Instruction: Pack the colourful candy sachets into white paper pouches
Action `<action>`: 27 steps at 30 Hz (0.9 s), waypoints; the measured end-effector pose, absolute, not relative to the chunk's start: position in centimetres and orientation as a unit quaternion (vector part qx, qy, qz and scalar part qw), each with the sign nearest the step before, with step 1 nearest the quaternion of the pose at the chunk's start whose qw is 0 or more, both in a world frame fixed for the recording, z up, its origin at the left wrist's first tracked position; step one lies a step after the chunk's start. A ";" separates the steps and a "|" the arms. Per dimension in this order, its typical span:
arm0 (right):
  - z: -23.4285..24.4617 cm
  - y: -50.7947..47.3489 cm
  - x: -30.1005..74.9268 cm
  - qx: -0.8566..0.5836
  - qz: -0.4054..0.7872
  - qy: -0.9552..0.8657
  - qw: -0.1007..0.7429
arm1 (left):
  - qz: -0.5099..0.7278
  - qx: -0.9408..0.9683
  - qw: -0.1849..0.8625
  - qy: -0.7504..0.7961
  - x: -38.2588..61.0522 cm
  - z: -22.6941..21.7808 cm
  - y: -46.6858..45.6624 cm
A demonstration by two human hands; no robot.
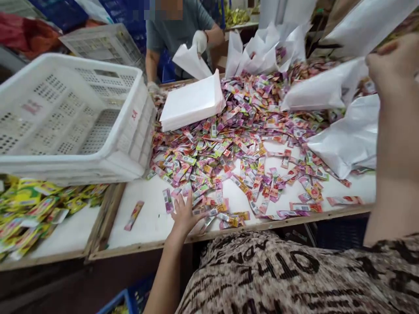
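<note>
Beige knit top [262, 274], black lettering and brown streaks across front; left hand [186, 213], right hand [394, 72] bare; forearms uncovered.

A white perforated plastic crate [75, 113] sits tilted above yellow-green sachets [29, 209] on a neighbouring worktop [65, 231]; opposite, a co-worker [176, 35] in white gloves [199, 41] holds a white bag [191, 61].

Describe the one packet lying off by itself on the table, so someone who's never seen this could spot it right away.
Start at the big white perforated plastic crate at the left of the white table top. Just below its front corner, left of the person's left hand, one long pink-and-yellow sachet lies slantwise. Unlike its neighbours in the heap of sachets, it sits alone, touching nothing else.
</note>
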State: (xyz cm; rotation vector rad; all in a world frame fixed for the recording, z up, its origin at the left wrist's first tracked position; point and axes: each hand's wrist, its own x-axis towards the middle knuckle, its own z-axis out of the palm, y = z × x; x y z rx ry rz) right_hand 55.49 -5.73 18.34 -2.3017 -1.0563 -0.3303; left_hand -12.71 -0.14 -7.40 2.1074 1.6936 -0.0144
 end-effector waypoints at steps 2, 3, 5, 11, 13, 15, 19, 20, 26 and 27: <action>11.1 -7.5 51.8 -0.847 -0.127 -0.402 0.324 | -0.046 0.723 0.192 0.662 -13.4 -8.7 -0.2; 7.0 -8.4 48.5 -0.819 -0.075 -0.485 0.297 | -0.050 0.708 0.191 0.678 -13.5 -9.2 0.0; -1.1 -10.5 40.7 -0.762 0.018 -0.611 0.214 | -0.036 0.695 0.197 0.691 -13.1 -10.0 0.5; -12.2 -8.9 24.6 -0.707 0.011 -0.694 0.137 | 0.058 0.774 0.197 0.599 -5.5 -10.1 3.6; -10.9 -3.9 22.9 -0.687 -0.037 -0.713 0.136 | 0.056 0.826 0.221 0.516 -2.5 -9.3 4.4; -8.6 2.1 22.3 -0.661 -0.075 -0.737 0.122 | 0.046 0.853 0.255 0.453 -0.8 -8.1 5.2; -4.6 13.5 23.2 -0.657 -0.041 -0.748 0.089 | 0.051 0.830 0.404 0.380 -1.9 -5.6 7.0; -4.1 15.7 23.5 -0.665 -0.013 -0.742 0.086 | 0.065 0.813 0.453 0.361 -2.6 -5.0 7.6; -3.7 18.3 23.6 -0.683 0.048 -0.719 0.119 | 0.260 0.710 0.411 0.510 -5.3 -2.8 13.8; -3.7 17.1 23.8 -0.675 0.063 -0.724 0.132 | 0.296 0.696 0.341 0.559 -5.7 -2.7 15.2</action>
